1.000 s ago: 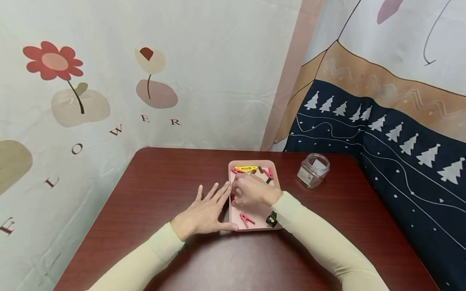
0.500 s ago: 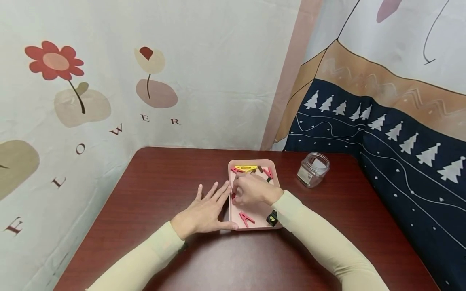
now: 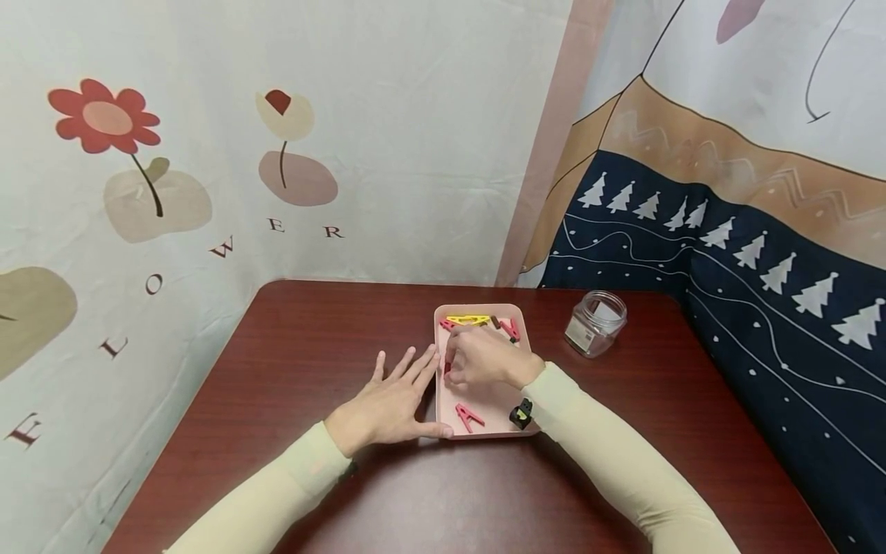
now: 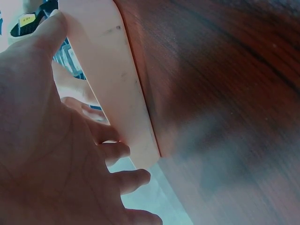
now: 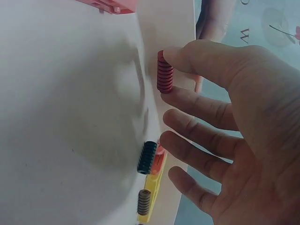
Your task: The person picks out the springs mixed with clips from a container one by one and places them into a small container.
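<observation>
Thumb and index finger of my right hand (image 3: 487,355) pinch a red coil spring (image 5: 165,74) by its two ends, above the floor of the pink tray (image 3: 490,400). My left hand (image 3: 388,412) lies spread along the tray's left side, its thumb at the near left corner and fingertips at the side wall. A dark green spring (image 5: 147,158) and a brown spring (image 5: 144,202) lie beyond the right hand's fingers. One pink clothespin (image 3: 469,418) is at the tray's near end; a yellow clothespin (image 3: 467,320) lies at its far end.
More pink clothespins (image 3: 511,330) lie at the tray's far end. An open clear jar (image 3: 597,325) with a label stands right of the tray on the brown table (image 3: 332,331). Printed cloth (image 3: 415,154) hangs behind the table's far edge.
My right hand has shifted slightly to the right and away from the tray's left wall, with the red spring in its fingertips. The left hand stays put.
</observation>
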`<control>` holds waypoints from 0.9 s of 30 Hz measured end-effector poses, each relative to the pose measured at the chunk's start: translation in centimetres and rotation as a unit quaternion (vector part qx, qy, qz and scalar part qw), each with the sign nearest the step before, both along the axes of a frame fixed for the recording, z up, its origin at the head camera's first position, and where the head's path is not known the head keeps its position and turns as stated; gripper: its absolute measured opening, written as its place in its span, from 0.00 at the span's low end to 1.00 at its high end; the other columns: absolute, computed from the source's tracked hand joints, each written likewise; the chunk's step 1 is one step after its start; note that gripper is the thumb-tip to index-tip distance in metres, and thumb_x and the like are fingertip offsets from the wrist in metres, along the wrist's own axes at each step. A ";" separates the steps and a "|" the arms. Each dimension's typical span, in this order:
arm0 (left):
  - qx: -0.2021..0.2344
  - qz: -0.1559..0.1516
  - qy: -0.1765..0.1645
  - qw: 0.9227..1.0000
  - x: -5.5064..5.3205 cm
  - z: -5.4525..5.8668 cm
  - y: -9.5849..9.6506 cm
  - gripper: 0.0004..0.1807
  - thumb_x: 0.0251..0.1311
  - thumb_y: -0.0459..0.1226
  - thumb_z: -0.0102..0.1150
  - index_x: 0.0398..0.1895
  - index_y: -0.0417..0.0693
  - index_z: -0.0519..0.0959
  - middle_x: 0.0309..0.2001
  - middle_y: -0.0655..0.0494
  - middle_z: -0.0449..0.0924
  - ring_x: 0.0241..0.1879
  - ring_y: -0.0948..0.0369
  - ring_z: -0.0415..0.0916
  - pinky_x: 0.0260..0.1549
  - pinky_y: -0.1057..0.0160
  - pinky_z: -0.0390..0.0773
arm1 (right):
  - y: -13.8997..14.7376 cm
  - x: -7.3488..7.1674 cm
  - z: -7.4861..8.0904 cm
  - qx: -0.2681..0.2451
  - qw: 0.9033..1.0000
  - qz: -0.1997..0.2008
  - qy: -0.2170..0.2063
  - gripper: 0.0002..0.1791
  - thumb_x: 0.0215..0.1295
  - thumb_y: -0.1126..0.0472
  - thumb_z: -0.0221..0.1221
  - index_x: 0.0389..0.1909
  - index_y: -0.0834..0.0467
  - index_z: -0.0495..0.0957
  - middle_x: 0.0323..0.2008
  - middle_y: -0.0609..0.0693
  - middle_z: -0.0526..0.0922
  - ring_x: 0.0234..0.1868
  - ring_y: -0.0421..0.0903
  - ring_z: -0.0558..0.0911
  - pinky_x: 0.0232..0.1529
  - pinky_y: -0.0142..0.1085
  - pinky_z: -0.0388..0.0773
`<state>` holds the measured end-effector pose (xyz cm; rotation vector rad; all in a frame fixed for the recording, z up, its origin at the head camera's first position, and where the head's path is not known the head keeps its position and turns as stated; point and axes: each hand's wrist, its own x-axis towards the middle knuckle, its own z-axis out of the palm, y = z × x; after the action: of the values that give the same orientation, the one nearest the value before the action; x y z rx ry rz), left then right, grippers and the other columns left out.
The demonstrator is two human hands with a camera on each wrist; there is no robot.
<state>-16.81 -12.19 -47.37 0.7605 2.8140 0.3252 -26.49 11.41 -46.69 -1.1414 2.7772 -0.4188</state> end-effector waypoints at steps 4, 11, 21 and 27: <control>-0.002 -0.001 -0.001 1.000 0.0 0.0 0.0 0.71 0.68 0.81 0.64 0.99 0.50 0.50 0.99 0.51 0.43 0.97 0.36 0.47 0.88 0.15 0.44 | 0.4 0.1 0.3 -0.007 1.000 -0.009 0.004 0.15 0.69 0.49 0.82 0.48 0.53 0.94 0.54 0.49 0.91 0.49 0.44 0.88 0.59 0.44 0.90; -0.002 0.000 -0.002 1.000 0.0 0.0 0.0 0.70 0.68 0.80 0.65 0.99 0.49 0.52 0.99 0.51 0.44 0.97 0.36 0.47 0.88 0.15 0.45 | 1.2 0.3 0.5 -0.017 1.000 -0.016 0.012 0.13 0.70 0.50 0.81 0.46 0.53 0.93 0.55 0.51 0.90 0.48 0.46 0.87 0.60 0.44 0.88; -0.005 0.000 -0.007 1.000 -0.2 0.0 0.0 0.70 0.68 0.80 0.64 0.99 0.49 0.51 1.00 0.52 0.41 0.97 0.37 0.46 0.88 0.16 0.44 | 2.6 0.7 1.1 -0.042 0.998 -0.024 0.035 0.12 0.69 0.50 0.80 0.45 0.52 0.94 0.52 0.49 0.91 0.55 0.48 0.88 0.64 0.48 0.87; 0.000 0.000 -0.011 1.000 -0.2 -0.1 0.0 0.71 0.68 0.80 0.64 0.99 0.50 0.50 1.00 0.53 0.41 0.97 0.37 0.46 0.89 0.16 0.43 | 3.5 1.1 1.8 -0.067 0.996 -0.031 0.040 0.12 0.69 0.51 0.82 0.45 0.53 0.95 0.54 0.51 0.93 0.59 0.53 0.91 0.65 0.51 0.88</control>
<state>-17.03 -12.15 -47.45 0.7516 2.7944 0.3312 -25.36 14.87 -44.90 -1.1261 2.8987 -0.5872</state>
